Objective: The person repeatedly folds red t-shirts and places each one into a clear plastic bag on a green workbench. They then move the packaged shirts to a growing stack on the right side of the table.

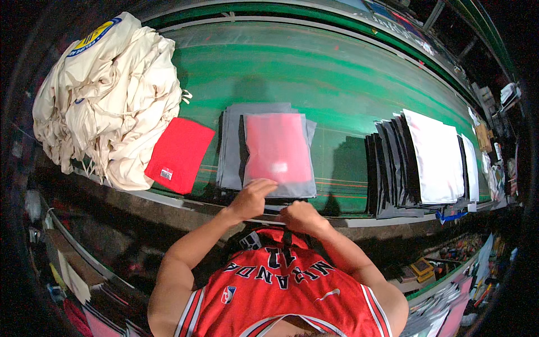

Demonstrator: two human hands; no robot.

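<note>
A frosted plastic bag (290,190) with folded red fabric (276,147) inside lies in front of me on more grey bags (233,147). My left hand (250,199) is at its lower left edge, fingertips over the plastic. Whether they pinch it is unclear. Just below the bag, at the table's front edge, is my right hand (304,217) with its fingers curled. Its fingertips are hidden, so I cannot tell what it grips. To the left, a folded red cloth (183,153) with a small printed label lies flat against a heap of cream fabric.
The cream fabric heap (113,101) covers the left end of the green table (269,59). Toward the right end stand stacks of black and grey pieces (391,168), with white pieces (436,160) on top. Cluttered shelves (446,269) sit below, at my right.
</note>
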